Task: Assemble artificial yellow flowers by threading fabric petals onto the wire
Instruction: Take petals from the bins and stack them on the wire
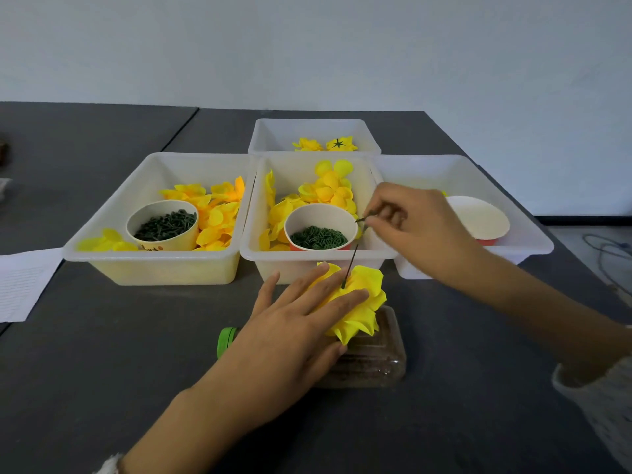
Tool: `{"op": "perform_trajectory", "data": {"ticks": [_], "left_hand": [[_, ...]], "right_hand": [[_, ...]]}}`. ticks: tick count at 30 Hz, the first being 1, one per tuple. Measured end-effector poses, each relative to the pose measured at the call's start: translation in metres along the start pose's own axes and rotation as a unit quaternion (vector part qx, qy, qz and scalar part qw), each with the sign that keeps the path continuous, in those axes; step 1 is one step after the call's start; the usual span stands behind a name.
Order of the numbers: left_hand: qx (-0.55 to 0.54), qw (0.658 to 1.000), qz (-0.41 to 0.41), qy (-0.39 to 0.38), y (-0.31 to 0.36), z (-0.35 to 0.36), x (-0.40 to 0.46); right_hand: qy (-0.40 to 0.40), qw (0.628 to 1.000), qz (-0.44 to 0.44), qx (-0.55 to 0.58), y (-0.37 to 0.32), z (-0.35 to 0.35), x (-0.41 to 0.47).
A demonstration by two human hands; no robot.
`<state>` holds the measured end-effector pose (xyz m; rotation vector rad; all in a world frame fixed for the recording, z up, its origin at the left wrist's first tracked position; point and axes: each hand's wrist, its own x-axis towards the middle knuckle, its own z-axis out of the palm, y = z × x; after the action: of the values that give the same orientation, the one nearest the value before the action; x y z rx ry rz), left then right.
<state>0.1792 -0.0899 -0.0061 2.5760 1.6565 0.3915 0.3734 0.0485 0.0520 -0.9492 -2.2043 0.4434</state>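
Fingers of my left hand [301, 323] lie flat, pressing the stacked yellow petals [359, 302] down so they stay seated, while my right hand [413, 230] pinches a small green piece above the upright wire [350, 268].

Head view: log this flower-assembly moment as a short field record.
left hand: flat, straight fingers pressing the yellow flower
right hand: pinching a small green piece above the wire
wire: upright through the flower's centre
support: clear plastic bottle lying on its side under the flower
finished flowers: two in far bin
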Motion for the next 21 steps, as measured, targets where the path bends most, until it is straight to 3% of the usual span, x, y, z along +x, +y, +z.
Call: {"op": "perform_trajectory", "data": {"ticks": [4, 12, 18, 21], "left_hand": [[-0.004, 1.0, -0.002, 0.0, 0.0, 0.0, 0.0], [-0.007, 1.0, -0.01, -0.001, 0.001, 0.002, 0.001], [-0.003, 1.0, -0.009, 0.009, 0.002, 0.004, 0.0], [0.002, 1.0, -0.009, 0.01, 0.002, 0.004, 0.0]], "right_hand": [[-0.004, 0.996, -0.009, 0.091, -0.023, 0.011, -0.013], [0.008, 0.992, -0.12, -0.022, -0.026, 0.008, -0.032], [0.031, 0.96, -0.229, -0.159, -0.027, 0.008, -0.039], [0.059, 0.956, -0.236, -0.164, -0.028, 0.009, -0.04]]}}
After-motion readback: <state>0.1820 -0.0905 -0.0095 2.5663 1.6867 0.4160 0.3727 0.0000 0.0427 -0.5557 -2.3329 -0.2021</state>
